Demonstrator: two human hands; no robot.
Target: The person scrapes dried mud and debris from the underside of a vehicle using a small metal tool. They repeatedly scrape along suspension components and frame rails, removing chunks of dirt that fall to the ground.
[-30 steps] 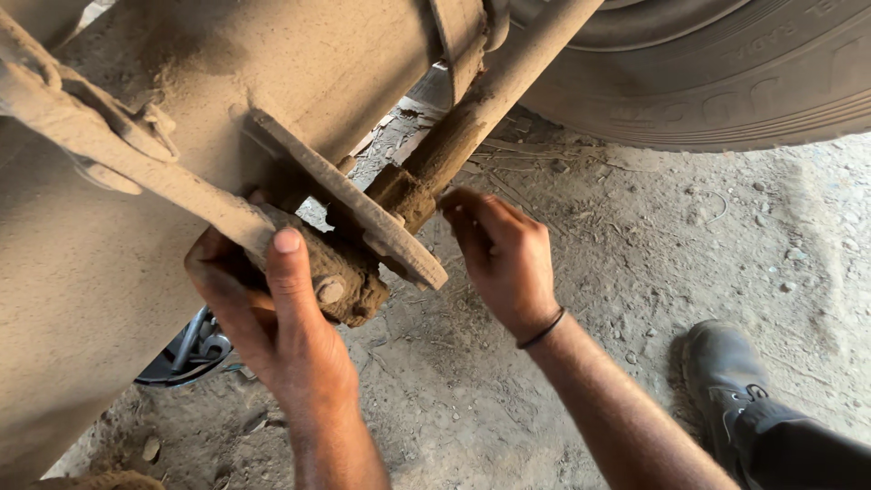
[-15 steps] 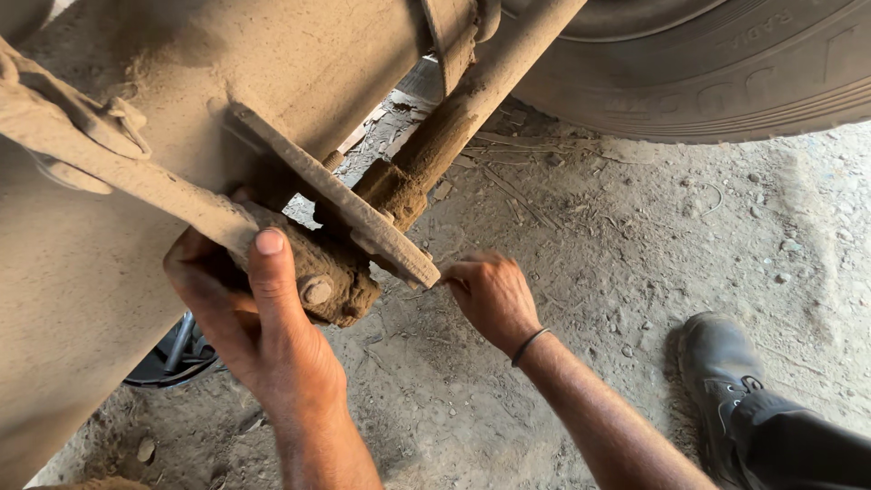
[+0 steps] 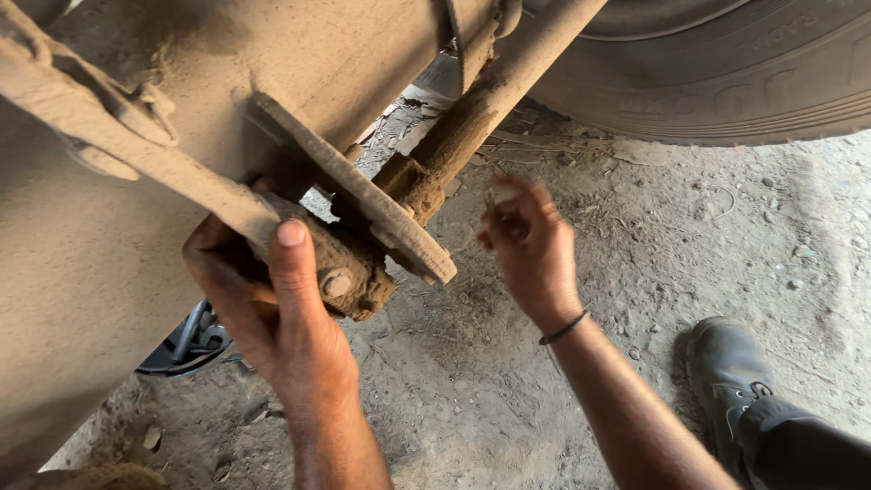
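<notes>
My left hand (image 3: 272, 313) is clamped around the muddy bracket (image 3: 349, 272); my right hand (image 3: 531, 245) hovers beside the rod (image 3: 481, 113), fingers loosely curled, blurred.

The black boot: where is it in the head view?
The black boot stands on the dirt ground at lower right, beside the right hand's forearm, below the tyre.

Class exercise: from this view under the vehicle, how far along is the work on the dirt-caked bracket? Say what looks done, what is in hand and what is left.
Done: little that shows; the flat plate and rod are in place, caked in dirt. In hand: the left hand grips the bracket, thumb beside its bolt head. The right hand is blurred, off the parts, maybe pinching something small. Left: the bolt appears seated, so any loosening seems not yet done.
</notes>
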